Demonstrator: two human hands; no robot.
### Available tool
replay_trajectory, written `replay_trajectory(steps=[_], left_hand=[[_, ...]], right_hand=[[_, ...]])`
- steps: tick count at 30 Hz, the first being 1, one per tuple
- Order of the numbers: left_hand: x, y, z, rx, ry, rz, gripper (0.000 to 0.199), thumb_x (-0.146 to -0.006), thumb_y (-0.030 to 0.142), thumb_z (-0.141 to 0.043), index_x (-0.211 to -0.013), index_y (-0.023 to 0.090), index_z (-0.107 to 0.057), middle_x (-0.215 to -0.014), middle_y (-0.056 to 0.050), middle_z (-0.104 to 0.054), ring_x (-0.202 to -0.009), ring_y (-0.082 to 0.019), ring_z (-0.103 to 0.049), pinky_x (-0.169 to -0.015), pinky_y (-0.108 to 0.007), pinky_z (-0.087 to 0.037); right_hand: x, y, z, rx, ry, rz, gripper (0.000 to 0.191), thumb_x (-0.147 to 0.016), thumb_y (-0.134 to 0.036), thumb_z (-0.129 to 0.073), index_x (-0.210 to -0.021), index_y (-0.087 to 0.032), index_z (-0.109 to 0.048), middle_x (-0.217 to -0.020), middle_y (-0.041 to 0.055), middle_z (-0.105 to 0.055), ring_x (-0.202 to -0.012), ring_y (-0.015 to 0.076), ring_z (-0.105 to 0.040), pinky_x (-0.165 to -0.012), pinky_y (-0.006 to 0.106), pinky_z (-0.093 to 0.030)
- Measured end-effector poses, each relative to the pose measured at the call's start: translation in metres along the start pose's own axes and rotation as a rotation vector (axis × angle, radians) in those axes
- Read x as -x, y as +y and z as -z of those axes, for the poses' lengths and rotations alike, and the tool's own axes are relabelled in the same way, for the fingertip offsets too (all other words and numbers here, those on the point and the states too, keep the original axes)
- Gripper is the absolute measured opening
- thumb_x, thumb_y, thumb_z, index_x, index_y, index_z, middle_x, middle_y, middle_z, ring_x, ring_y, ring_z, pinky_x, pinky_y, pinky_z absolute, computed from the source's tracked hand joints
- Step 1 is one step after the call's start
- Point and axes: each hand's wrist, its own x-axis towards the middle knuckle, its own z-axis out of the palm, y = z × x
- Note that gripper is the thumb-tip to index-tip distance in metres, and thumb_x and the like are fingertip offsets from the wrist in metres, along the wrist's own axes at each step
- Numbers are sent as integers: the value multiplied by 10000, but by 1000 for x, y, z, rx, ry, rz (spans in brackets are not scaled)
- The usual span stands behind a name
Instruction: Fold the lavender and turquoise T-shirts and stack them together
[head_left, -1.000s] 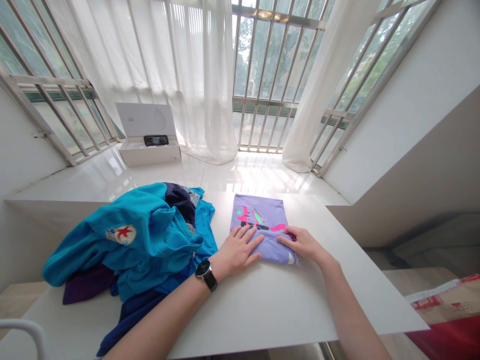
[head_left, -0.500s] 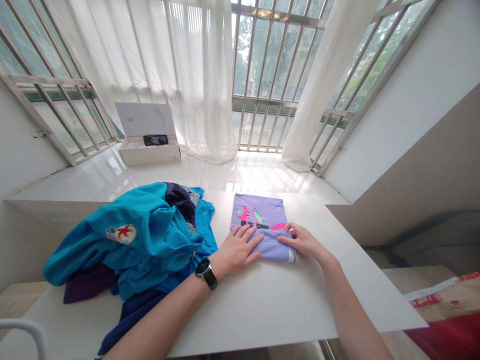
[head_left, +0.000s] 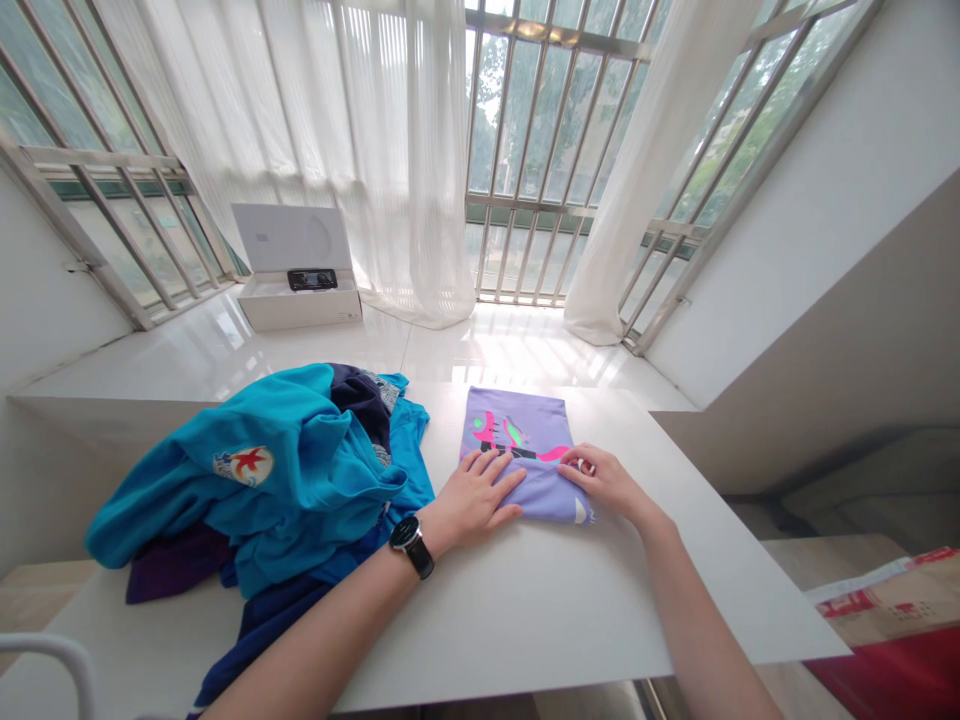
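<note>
In the head view, the folded purple cloth (head_left: pixel 541 428) lies flat on the white bench (head_left: pixel 540 610), under the left grip (head_left: pixel 471 505) and just left of the right grip (head_left: pixel 607 486). Its long axis runs away from the person, far end leaning slightly left. The left grip is spread palm down, clasping nothing. On the right grip, thumb and forefinger come close together on the cloth; whether they pinch fabric I cannot tell. The left grip hides the cloth's near left corner. Beyond its wrist, the heap of blue clothes (head_left: pixel 315 480) is tangled, its separate pieces hard to make out. Well right of the right grip, a red bag (head_left: pixel 889 645) is cut off.
</note>
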Motion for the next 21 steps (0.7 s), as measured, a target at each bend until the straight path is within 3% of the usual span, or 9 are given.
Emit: replay_trajectory(steps=[15, 21], left_hand=[[0, 0, 1, 3, -26, 12, 527, -1051, 541, -332, -1511, 296, -414, -1591, -89, -400, -1434, -307, -379, -1170, -504, -293], [0, -1, 3, 18, -2, 2, 496, -1055, 515, -346, -1483, 284, -443, -1562, -94, -436, -1414, -309, -399, -1159, -511, -314]], right_hand=[[1, -8, 4, -11, -82, -42, 415, -893, -537, -556, -659, -206, -645, -709, -2, -568, -665, 169, -534, -657, 302, -407], [4, -10, 4, -46, -79, -104, 431, -889, -575, -552, -685, -201, -620, -689, -9, -582, -658, 163, -493, -619, 288, -372]])
